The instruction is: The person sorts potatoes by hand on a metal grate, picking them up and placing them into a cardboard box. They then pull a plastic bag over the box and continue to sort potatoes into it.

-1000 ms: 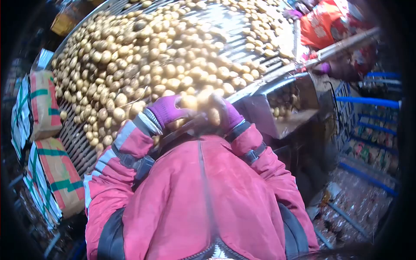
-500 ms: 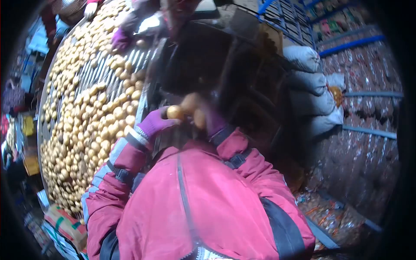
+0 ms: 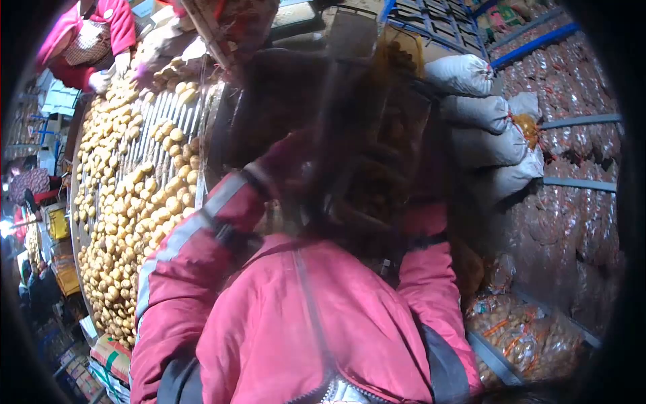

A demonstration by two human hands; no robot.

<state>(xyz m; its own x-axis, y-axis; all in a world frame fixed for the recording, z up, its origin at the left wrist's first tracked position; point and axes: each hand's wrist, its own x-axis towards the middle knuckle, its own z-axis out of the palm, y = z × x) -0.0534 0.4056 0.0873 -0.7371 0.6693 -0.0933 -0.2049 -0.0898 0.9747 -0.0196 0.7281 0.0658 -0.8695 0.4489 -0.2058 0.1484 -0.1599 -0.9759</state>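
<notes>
My left hand (image 3: 293, 153), in a purple glove, is a dark blur over the near left part of the dark crates (image 3: 282, 94) in front of me. Its fingers cannot be made out, nor whether anything is in them. Past the end of my right sleeve (image 3: 424, 222), my right hand is lost in deep shadow at the right side of the crates. To the left, many potatoes (image 3: 165, 195) lie on a roller conveyor (image 3: 145, 138), with bare rollers showing in its middle.
White sacks (image 3: 481, 138) are stacked at the right, beside bagged goods (image 3: 565, 222) behind metal rails. A person in a pink sleeve (image 3: 120, 30) works at the conveyor's far end, with another person (image 3: 232, 30) nearer. Yellowish potatoes (image 3: 404, 54) fill a crate at the back.
Both my hands have moved apart from in front of my chest: the left forward, the right to the right. The potatoes seen at them are no longer visible. My view has shifted a little.
</notes>
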